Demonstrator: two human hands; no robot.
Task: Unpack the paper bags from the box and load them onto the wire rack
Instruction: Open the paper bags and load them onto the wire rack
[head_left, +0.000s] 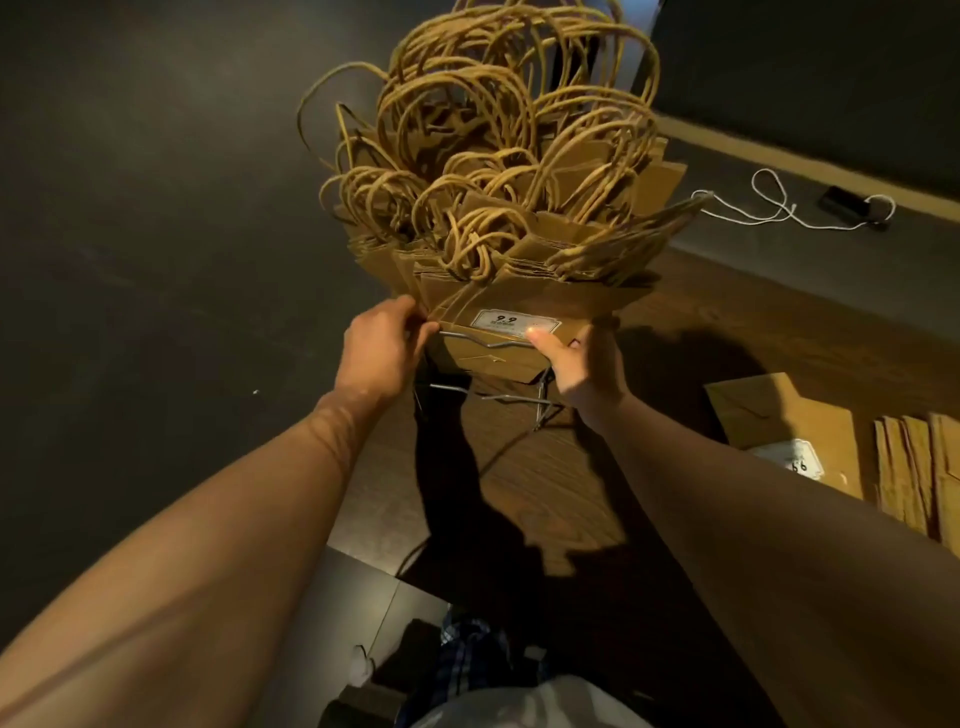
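Observation:
A thick stack of brown paper bags (519, 244) with twisted paper handles stands upright in the wire rack (483, 344), whose front wire crosses the nearest bag. That front bag carries a white "9.9" label (511, 323). My left hand (382, 351) grips the left edge of the front bags at the rack's corner. On the right, my right hand (584, 371) holds the lower corner of the front bag, thumb pressed on its face beside the label. The rack's lower part and legs are mostly hidden behind my hands.
More flat paper bags (919, 467) and an opened cardboard piece with a label (779, 415) lie on the wooden floor at the right. A white cord (769, 208) and a small dark device (844, 200) lie by the far wall. Dark wall at left.

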